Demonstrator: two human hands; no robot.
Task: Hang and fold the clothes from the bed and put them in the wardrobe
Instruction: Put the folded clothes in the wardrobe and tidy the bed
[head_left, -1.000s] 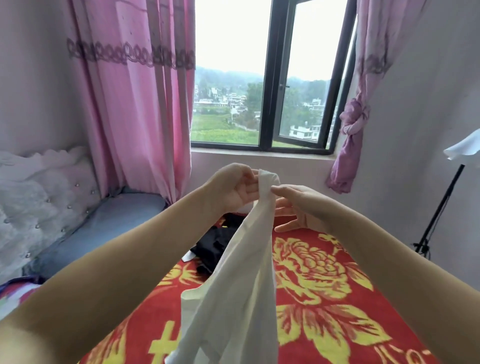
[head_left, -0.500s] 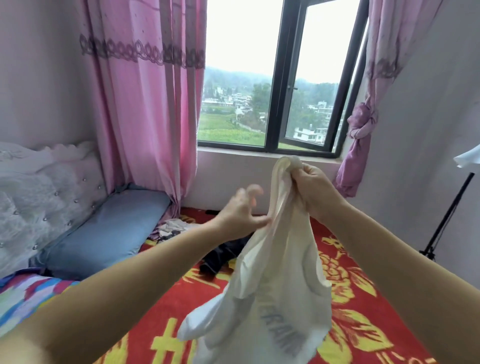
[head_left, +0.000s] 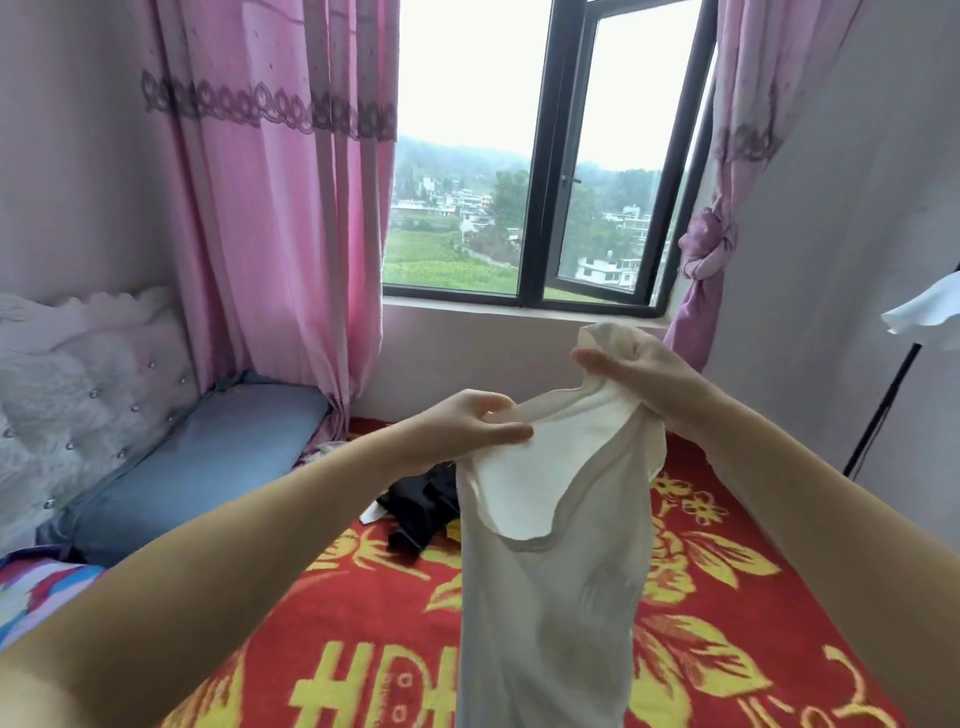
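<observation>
I hold a white sleeveless top (head_left: 550, 587) up in front of me above the bed. My left hand (head_left: 467, 423) pinches its left shoulder strap between thumb and fingers. My right hand (head_left: 631, 371) grips the bunched right strap, a little higher and further off. The top hangs down open at the neckline, its lower part running out of the frame. On the red and yellow flowered blanket (head_left: 363, 623) behind it lies a crumpled black garment (head_left: 421, 512), with a pale garment (head_left: 319, 452) near the pillow.
A grey-blue pillow (head_left: 197, 462) and a white tufted headboard (head_left: 78, 395) are at the left. Pink curtains (head_left: 270, 208) flank the window (head_left: 535, 156) ahead. At the right wall stands a black stand (head_left: 883, 410) topped with something white (head_left: 930, 312).
My left hand has taken hold of the top's left strap and the two hands have spread the top apart, so the neckline now faces me. The view has shifted slightly.
</observation>
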